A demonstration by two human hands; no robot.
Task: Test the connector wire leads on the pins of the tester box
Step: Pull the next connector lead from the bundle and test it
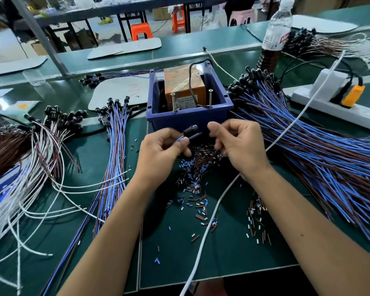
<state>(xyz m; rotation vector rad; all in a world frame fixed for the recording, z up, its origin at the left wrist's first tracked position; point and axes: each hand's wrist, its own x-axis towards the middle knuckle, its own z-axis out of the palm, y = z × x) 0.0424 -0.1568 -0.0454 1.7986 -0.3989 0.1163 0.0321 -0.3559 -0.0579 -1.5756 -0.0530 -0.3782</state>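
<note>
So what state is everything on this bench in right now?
Left hand: pinching a connector's leads.
Connector: held up before the bin, off the pins.
Right hand: fingers curled, what it holds unclear.
Tester box: taped, sitting in the blue bin.
Pins: bare, untouched.
Bottle: upright, capped.
Power strip: orange plug in.

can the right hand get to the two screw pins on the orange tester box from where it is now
Probably yes. The right hand sits just in front of the blue bin, and the screw pins stand exposed above its open top with nothing covering them.
</note>
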